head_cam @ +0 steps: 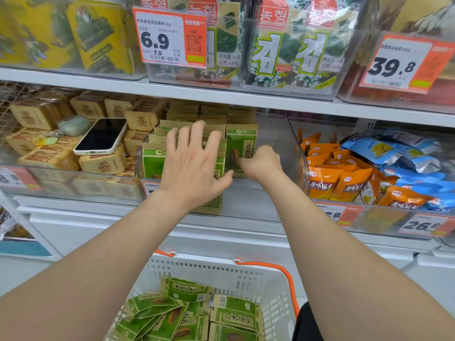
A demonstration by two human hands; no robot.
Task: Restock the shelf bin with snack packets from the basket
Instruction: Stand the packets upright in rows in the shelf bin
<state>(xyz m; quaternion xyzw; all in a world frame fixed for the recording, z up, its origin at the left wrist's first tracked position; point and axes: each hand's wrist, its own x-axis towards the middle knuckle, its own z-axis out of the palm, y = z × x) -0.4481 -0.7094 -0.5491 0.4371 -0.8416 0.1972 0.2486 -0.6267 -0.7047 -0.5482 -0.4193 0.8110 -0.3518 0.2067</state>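
Upper left, orange-and-white card price tag (170, 38): "6.9", "7.5". Upper right, orange card price tag (403, 64): "39.8". Middle, green paper snack packet (241, 150): "原香瓜". Right, orange foil packet (322, 185): "原味板栗".

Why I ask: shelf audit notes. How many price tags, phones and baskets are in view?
Price tags: 6
Phone: 1
Basket: 1
Total: 8

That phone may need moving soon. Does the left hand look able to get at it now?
Probably yes. The left hand is open and grips nothing, and the phone lies uncovered on brown packets just left of it.
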